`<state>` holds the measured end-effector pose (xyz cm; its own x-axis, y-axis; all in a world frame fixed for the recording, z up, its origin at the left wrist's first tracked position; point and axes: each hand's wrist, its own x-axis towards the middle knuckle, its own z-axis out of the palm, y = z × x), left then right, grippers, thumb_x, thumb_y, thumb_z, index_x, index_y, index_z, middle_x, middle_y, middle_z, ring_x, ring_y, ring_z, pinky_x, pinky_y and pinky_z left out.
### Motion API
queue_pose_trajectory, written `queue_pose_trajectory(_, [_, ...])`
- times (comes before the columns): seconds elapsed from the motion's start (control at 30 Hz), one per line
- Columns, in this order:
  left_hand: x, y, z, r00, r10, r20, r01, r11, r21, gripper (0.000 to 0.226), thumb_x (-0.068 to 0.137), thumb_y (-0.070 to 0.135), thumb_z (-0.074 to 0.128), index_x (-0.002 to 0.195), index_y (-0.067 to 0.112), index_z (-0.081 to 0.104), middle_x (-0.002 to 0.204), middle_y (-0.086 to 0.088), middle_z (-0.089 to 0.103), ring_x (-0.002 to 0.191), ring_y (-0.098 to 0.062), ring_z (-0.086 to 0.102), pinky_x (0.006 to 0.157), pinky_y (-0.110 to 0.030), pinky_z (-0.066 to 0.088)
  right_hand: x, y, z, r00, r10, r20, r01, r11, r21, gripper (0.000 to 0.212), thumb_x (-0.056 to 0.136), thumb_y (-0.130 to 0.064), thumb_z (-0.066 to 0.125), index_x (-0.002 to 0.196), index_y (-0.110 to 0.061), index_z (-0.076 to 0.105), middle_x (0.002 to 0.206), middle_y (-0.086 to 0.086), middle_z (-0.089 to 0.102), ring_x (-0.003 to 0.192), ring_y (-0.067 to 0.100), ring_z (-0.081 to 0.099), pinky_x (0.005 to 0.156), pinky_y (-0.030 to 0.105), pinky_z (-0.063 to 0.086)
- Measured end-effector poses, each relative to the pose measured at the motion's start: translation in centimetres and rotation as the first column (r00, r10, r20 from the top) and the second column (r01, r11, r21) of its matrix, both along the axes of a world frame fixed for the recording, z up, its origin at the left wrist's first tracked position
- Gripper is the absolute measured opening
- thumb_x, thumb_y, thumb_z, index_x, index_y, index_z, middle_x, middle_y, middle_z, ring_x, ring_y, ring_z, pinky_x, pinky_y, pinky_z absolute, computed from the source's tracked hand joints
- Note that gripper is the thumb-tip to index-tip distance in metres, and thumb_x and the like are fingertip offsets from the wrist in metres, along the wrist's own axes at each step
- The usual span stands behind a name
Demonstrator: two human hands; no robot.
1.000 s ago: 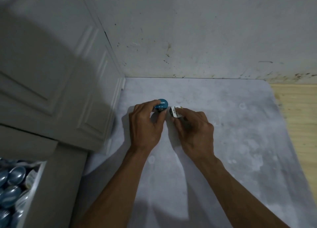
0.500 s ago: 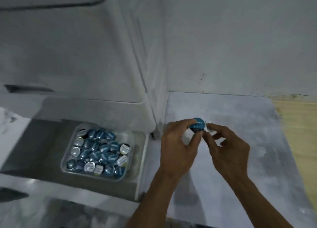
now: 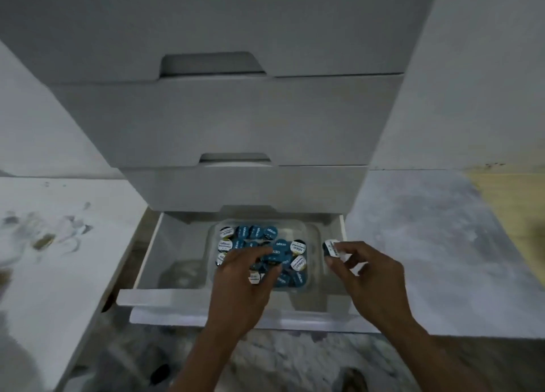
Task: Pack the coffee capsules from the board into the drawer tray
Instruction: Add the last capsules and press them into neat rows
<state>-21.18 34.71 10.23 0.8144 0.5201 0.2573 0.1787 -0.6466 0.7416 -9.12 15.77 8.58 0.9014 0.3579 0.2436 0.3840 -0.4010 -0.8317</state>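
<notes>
Open drawer [image 3: 153, 256]: right hand [image 3: 373, 276] fingers [image 3: 339, 248] pinch a capsule [image 3: 331, 247] beside the tray [image 3: 313, 235]; left hand [image 3: 240, 282] released.

One head-worn view is given, aimed forward and steeply down, close above the open drawer [image 3: 236, 296] at 12 o'clock.

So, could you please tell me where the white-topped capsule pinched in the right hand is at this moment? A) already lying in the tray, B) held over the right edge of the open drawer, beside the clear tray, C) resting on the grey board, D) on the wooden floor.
B: the right hand pinches the white-topped round coffee capsule above the open white drawer, just right of the clear plastic tray.
</notes>
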Motion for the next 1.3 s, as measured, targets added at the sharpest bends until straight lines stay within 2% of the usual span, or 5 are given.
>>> queue_pose_trajectory(0.13, [1.1,3.6,-1.2,0.993,-0.026,-0.114,0.033,0.998,0.062,0.028,0.079,0.024,0.079,0.106,0.021,0.072,0.095,0.011,0.064,0.088,-0.013,0.065,0.077,-0.029,0.056,-0.3,4.1,-1.6,0.998,0.061,-0.027,-0.063,0.994,-0.084,0.016,0.079,-0.021,0.08,0.093,-0.023,0.073,0.071,-0.016,0.063,0.068,-0.006,0.061,0.06,0.001,0.041])
queue_pose_trajectory(0.23, [3.7,5.4,-2.8,0.981,-0.064,-0.182,0.082,0.993,0.091,0.027,0.081,0.024,0.076,0.106,0.018,0.072,0.1,-0.001,0.071,0.089,-0.015,0.063,0.079,-0.027,0.05,1.2,6.7,-3.8,0.995,0.083,-0.055,-0.092,0.976,-0.196,0.017,0.083,-0.022,0.076,0.099,-0.022,0.071,0.08,-0.008,0.071,0.067,0.003,0.063,0.068,0.02,0.055])
queue_pose_trajectory(0.33, [6.8,6.5,-4.6,0.957,-0.097,-0.273,0.123,0.989,0.08,0.026,0.083,0.027,0.073,0.108,0.023,0.071,0.106,0.003,0.072,0.097,-0.016,0.062,0.082,-0.028,0.051,3.4,8.5,-6.2,0.995,0.077,-0.063,-0.092,0.951,-0.295,0.018,0.086,-0.026,0.072,0.103,-0.023,0.068,0.094,-0.001,0.073,0.077,0.012,0.067,0.076,0.033,0.058])
queue_pose_trajectory(1.03, [15.2,6.6,-12.0,0.871,-0.195,-0.45,0.315,0.926,0.208,0.032,0.082,0.015,0.066,0.113,0.023,0.068,0.111,-0.007,0.069,0.11,-0.029,0.054,0.092,-0.036,0.037,8.9,10.7,-11.2,0.993,0.116,0.004,-0.107,0.926,-0.362,0.019,0.081,-0.006,0.07,0.097,-0.014,0.071,0.095,0.005,0.07,0.083,0.02,0.062,0.073,0.023,0.046])
queue_pose_trajectory(1.3, [14.8,7.0,-12.5,0.861,-0.196,-0.47,0.371,0.873,0.316,0.023,0.085,0.016,0.059,0.103,0.023,0.07,0.104,-0.001,0.073,0.108,-0.025,0.056,0.09,-0.037,0.036,9.6,11.4,-11.4,0.983,0.182,0.029,-0.149,0.876,-0.458,0.016,0.079,-0.006,0.068,0.094,-0.011,0.071,0.1,0.011,0.069,0.091,0.029,0.063,0.075,0.037,0.055])
